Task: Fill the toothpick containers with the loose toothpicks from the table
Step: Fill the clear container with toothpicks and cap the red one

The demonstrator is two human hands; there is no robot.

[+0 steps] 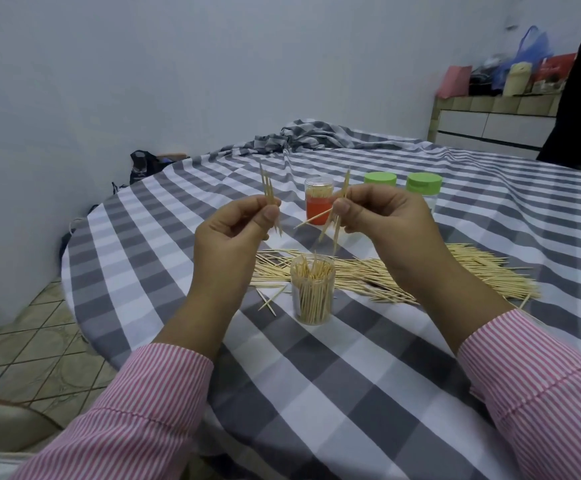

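A clear open container (312, 292) stands on the table, packed with upright toothpicks. Behind and to its right lies a wide heap of loose toothpicks (403, 271). My left hand (230, 233) is raised above the container and pinches a small bundle of toothpicks (268, 188) between thumb and fingers. My right hand (386, 220) pinches another, splayed bundle (337, 216) beside it. Farther back stands a container with a red label (318, 202), full of toothpicks. Two green-lidded containers (424, 183) stand behind my right hand.
The round table wears a grey-and-white checked cloth (351, 375), bunched up at the far side. A few stray toothpicks (270, 301) lie left of the clear container. A person in black (580, 98) stands at the far right. Tiled floor lies to the left.
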